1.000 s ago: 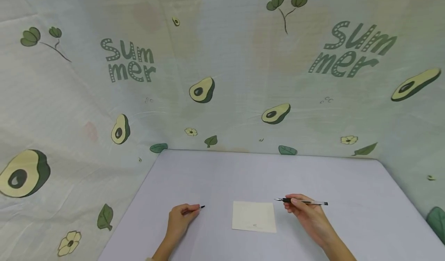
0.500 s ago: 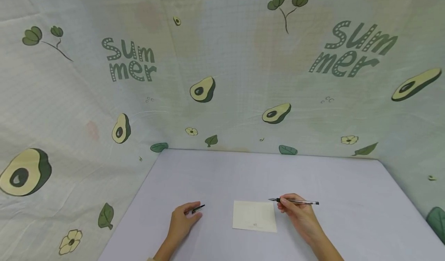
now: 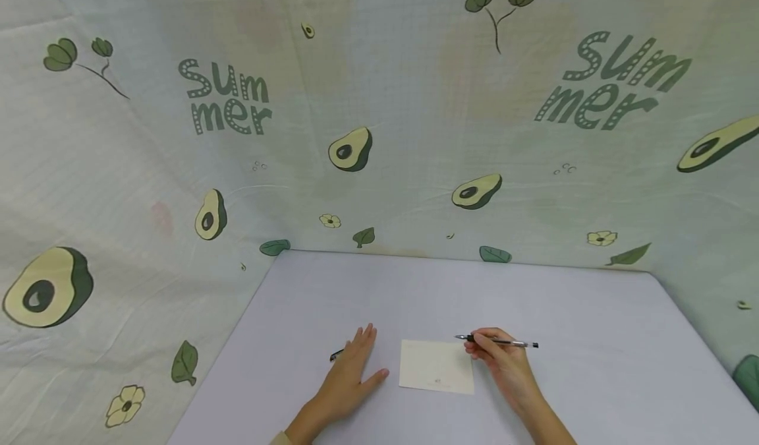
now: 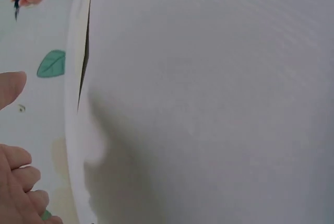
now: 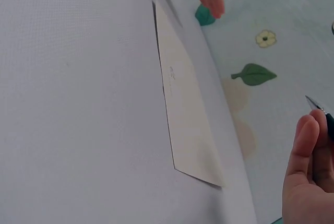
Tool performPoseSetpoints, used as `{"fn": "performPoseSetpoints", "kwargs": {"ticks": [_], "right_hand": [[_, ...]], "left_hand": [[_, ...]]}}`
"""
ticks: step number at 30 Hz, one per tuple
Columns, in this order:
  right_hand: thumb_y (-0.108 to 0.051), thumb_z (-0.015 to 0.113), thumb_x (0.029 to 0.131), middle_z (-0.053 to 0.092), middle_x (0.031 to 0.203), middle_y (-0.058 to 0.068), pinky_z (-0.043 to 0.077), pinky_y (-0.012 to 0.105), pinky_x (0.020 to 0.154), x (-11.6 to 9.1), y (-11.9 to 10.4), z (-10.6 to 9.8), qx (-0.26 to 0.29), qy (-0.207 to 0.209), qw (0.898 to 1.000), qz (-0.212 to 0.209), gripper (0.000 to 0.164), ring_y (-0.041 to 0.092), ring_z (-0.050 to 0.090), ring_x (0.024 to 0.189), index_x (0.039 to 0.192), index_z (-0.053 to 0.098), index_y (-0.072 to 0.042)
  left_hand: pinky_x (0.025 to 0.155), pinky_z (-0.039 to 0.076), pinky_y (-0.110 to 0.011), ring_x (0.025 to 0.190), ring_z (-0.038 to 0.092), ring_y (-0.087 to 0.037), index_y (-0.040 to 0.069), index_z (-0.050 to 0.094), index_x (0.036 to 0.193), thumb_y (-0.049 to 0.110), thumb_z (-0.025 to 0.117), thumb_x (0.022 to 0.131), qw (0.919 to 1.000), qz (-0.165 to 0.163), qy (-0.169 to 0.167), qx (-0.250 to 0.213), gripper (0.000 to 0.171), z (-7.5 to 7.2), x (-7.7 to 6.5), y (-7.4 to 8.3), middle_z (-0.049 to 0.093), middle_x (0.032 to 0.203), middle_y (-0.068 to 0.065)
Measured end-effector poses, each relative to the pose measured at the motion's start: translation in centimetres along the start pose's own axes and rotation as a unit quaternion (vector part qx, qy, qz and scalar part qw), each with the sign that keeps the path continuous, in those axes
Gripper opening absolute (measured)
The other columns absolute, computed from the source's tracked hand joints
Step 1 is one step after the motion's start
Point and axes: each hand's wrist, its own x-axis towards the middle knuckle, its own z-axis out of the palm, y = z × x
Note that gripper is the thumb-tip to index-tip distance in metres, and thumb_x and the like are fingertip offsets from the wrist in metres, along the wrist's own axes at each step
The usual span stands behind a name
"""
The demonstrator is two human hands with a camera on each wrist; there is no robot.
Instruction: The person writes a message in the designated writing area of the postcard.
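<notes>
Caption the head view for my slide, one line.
Right hand holding a pen by a pale card's edge, left hand open on the other side.

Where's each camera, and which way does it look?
Head: on the head, looking forward and down at the table, card and cloth; left hand and right hand show.
Left wrist: on that wrist, looking across the table; left hand at left edge, right hand at top.
Right wrist: on that wrist, looking across the card; right hand at lower right, left hand at top.
Head and right wrist share card and pen.

Card (image 3: 437,366): matt paper. Pen (image 3: 511,343): clear plastic, shiny metal tip (image 5: 313,103). Backdrop (image 3: 403,102): creased cloth. Tabletop (image 3: 415,293): smooth, matt.
</notes>
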Motion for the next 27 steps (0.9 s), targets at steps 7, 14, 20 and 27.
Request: {"fn": "performPoseSetpoints", "kwargs": {"ticks": [7, 14, 20, 27], "right_hand": [[0.009, 0.052, 0.098, 0.073, 0.088, 0.012, 0.057, 0.027, 0.075, 0.4, 0.9, 0.7, -0.016, 0.040, 0.999, 0.006, 0.013, 0.020, 0.073, 0.084, 0.104, 0.059, 0.019], [0.009, 0.054, 0.098, 0.073, 0.088, 0.013, 0.058, 0.030, 0.077, 0.8, 2.2, 1.4, -0.022, 0.045, 0.999, 0.003, 0.020, 0.022, 0.072, 0.084, 0.106, 0.051, 0.026], [0.005, 0.057, 0.097, 0.073, 0.086, 0.015, 0.059, 0.030, 0.074, 1.0, 3.2, 2.1, -0.053, 0.069, 0.996, 0.010, 0.027, 0.022, 0.073, 0.082, 0.106, 0.047, 0.028], [0.000, 0.064, 0.094, 0.072, 0.084, 0.016, 0.059, 0.029, 0.073, 1.2, 4.2, 2.7, -0.099, 0.098, 0.990, 0.031, 0.029, 0.021, 0.072, 0.079, 0.105, 0.052, 0.024]], "left_hand": [[0.114, 0.022, -0.060, 0.148, 0.018, -0.039, -0.001, 0.026, 0.156, 0.050, 0.051, 0.101, 0.9974, 0.031, -0.038, 0.052, 0.079, 1.3, 1.9, 1.5, 0.021, 0.162, -0.018], [0.114, 0.021, -0.060, 0.149, 0.017, -0.038, -0.001, 0.025, 0.156, 0.057, 0.047, 0.100, 0.9947, 0.016, -0.064, 0.078, 0.084, 2.6, 2.9, 1.9, 0.020, 0.163, -0.017], [0.114, 0.020, -0.061, 0.149, 0.016, -0.038, -0.002, 0.024, 0.156, 0.060, 0.044, 0.100, 0.9926, 0.010, -0.083, 0.089, 0.086, 3.4, 3.1, 1.8, 0.018, 0.163, -0.018], [0.115, 0.018, -0.060, 0.150, 0.012, -0.036, 0.000, 0.022, 0.157, 0.062, 0.041, 0.100, 0.9899, -0.001, -0.105, 0.095, 0.087, 3.5, 3.3, 1.9, 0.015, 0.164, -0.016]]}}
